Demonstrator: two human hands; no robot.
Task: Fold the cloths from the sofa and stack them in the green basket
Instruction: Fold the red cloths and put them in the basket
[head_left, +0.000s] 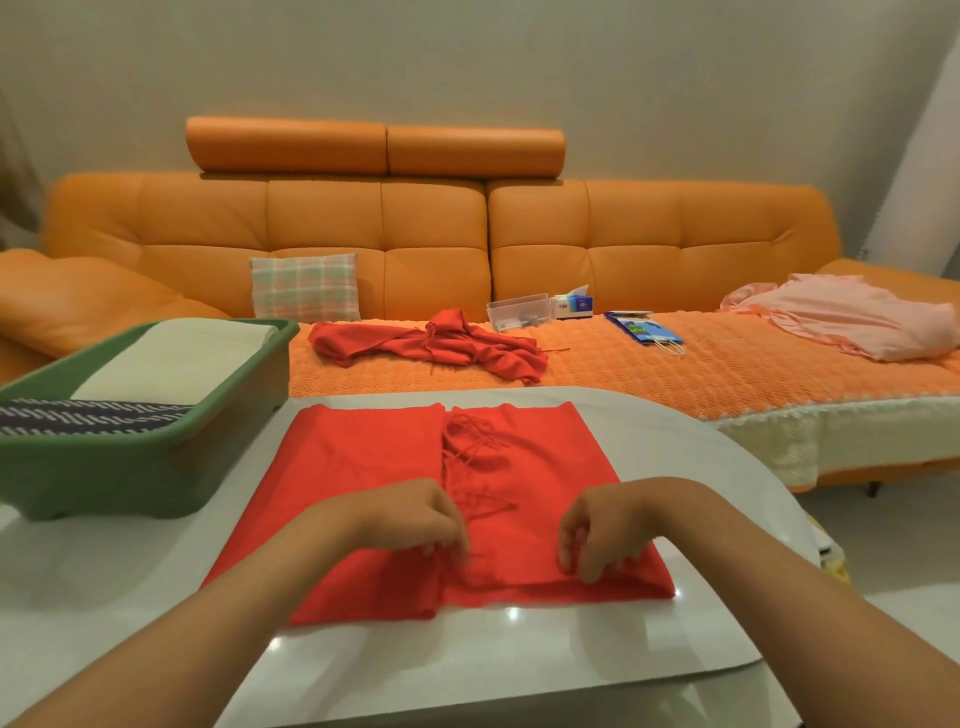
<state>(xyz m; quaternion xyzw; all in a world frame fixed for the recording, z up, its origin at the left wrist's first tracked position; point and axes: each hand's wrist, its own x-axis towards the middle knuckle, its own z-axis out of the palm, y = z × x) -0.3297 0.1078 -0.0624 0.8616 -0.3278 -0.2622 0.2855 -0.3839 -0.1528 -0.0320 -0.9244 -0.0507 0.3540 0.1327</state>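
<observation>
A red fringed cloth (358, 483) lies flat on the white table (519, 670), partly folded with its tassels along the middle. My left hand (415, 519) pinches the fringe edge near the middle of the cloth. My right hand (602, 530) pinches the top layer near the cloth's near right edge. The green basket (145, 457) stands on the table at the left, holding a cream folded cloth (176, 358) and a dark striped one (83, 415). On the sofa a crumpled red cloth (431, 348) and a pink cloth (852, 317) lie loose.
The orange sofa (649, 244) runs behind the table with a plaid cushion (305, 288), a clear plastic box (518, 310), a tissue box (574, 301) and a blue bag (647, 330) on its seat. Floor shows at the right past the table's rounded edge.
</observation>
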